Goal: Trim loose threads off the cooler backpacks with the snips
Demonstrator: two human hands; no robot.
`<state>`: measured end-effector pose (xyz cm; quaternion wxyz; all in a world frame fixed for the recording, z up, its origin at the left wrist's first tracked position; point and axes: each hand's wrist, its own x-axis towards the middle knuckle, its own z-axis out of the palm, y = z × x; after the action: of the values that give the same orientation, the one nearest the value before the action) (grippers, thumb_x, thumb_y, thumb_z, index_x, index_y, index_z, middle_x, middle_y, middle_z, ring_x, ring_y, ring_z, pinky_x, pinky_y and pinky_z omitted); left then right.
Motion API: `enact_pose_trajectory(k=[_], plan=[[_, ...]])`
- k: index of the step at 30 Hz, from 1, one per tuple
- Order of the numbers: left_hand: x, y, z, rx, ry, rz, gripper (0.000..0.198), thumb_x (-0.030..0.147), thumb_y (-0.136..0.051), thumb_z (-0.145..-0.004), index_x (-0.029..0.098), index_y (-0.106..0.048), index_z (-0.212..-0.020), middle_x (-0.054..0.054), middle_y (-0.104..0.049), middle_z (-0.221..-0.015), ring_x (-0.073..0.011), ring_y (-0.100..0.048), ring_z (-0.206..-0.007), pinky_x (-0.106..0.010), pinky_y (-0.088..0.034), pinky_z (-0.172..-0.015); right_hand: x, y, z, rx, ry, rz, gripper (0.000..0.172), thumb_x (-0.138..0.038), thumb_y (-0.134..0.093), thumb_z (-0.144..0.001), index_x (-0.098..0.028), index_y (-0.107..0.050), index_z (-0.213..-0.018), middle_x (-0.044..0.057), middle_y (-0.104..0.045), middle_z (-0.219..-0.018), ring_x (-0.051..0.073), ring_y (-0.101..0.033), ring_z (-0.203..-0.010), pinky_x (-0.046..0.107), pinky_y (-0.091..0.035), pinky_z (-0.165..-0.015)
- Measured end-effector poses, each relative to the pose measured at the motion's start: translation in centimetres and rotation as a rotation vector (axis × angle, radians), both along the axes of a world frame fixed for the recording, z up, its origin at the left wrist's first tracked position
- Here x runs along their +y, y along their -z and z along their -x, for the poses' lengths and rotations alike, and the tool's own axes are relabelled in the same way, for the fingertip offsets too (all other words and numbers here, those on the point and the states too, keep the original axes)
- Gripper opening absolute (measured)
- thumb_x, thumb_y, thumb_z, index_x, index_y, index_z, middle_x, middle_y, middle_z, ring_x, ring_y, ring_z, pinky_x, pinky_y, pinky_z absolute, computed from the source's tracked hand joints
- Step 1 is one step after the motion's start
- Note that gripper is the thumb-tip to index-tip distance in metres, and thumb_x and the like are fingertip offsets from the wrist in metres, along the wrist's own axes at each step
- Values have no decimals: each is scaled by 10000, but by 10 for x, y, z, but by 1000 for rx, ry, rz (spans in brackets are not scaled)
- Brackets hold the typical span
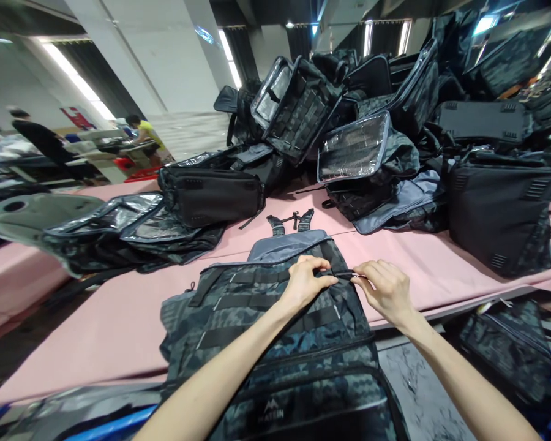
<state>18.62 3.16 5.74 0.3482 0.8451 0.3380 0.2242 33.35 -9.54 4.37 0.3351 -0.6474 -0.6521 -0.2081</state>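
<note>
A dark camouflage backpack (275, 331) lies front side up before me, with rows of webbing across it and a pale logo near its lower end. My left hand (307, 278) rests on its upper right part, thumb and forefinger closed on the fabric at the side edge. Just to the right, my right hand (388, 288) pinches a thin dark strip (346, 274) that reaches toward the left fingertips. Whether the strip is a strap end or a small tool, I cannot tell. Beyond the bag's grey top flap (287, 244) lie its shoulder straps (278, 226).
Pink cloth (114, 318) covers the table. Several similar bags are heaped at the back, including an open silver-lined one (353, 150) and a black-bottomed one (500, 208) at right. More open bags (142, 214) lie at left. Two people (144, 138) (37, 141) are in the distance.
</note>
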Motion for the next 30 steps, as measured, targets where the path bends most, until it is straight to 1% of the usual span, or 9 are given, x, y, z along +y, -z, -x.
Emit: enact_pose_trajectory(k=[5,8,14,18,21,23,26,28,30], plan=[[2,3,0,-20,7,2,177,246,-727,-598,197,-663,-756,-6,-619,-803,-198,-522,-902,-328,-384,-844,-1,0,-3,129,-72,1,108,-258,-542,-842,-186,-605,-792,26,-658,-743,145,-567,-681,260,-379,-626],[3,4,1,-24,20,-3,168,243,-721,-606,196,-660,-754,-4,-622,-809,-195,-520,-897,-326,-380,-839,-2,1,-5,194,-82,-28,93,-268,-557,-837,-190,-601,-808,21,-659,-759,142,-576,-691,252,-391,-631],[2,3,1,-35,15,-9,160,237,-723,-608,193,-657,-747,-6,-616,-799,-191,-517,-883,-328,-382,-831,1,3,-3,29,-49,-1,115,-263,-523,-855,-189,-609,-839,37,-669,-792,154,-571,-722,272,-374,-644],[-1,2,1,-41,7,-14,167,215,-727,-604,190,-659,-755,-19,-605,-824,-192,-523,-887,-335,-395,-834,3,-4,-1,-124,-14,-3,122,-246,-509,-861,-185,-604,-813,30,-672,-778,146,-544,-679,289,-339,-632],[0,1,2,-43,24,-31,170,192,-728,-597,192,-662,-753,-22,-599,-846,-190,-528,-898,-339,-399,-852,4,-10,-2,-154,-15,24,142,-240,-513,-855,-186,-602,-759,27,-658,-724,142,-532,-645,288,-326,-611],[1,0,4,-37,50,-22,177,175,-725,-591,194,-662,-755,-18,-600,-843,-187,-533,-898,-336,-399,-863,3,-13,-4,-79,-69,74,152,-257,-523,-848,-189,-604,-738,23,-647,-697,138,-541,-635,274,-338,-595],[3,-3,6,-25,86,8,199,156,-718,-586,193,-659,-773,-14,-604,-838,-184,-539,-893,-331,-401,-866,-1,-13,-8,134,-168,127,154,-298,-549,-837,-197,-608,-737,10,-648,-697,127,-568,-629,242,-375,-577],[4,-4,6,-20,98,12,205,153,-713,-589,193,-657,-782,-13,-608,-841,-187,-537,-903,-334,-398,-871,-2,-11,-9,202,-160,92,138,-301,-558,-832,-195,-612,-761,14,-655,-718,128,-580,-645,236,-395,-590],[3,-4,6,-21,101,10,201,149,-710,-591,190,-655,-780,-16,-612,-844,-190,-534,-915,-335,-393,-874,-1,-8,-8,171,-116,40,119,-284,-556,-832,-185,-615,-799,30,-661,-747,142,-585,-680,248,-404,-619]])
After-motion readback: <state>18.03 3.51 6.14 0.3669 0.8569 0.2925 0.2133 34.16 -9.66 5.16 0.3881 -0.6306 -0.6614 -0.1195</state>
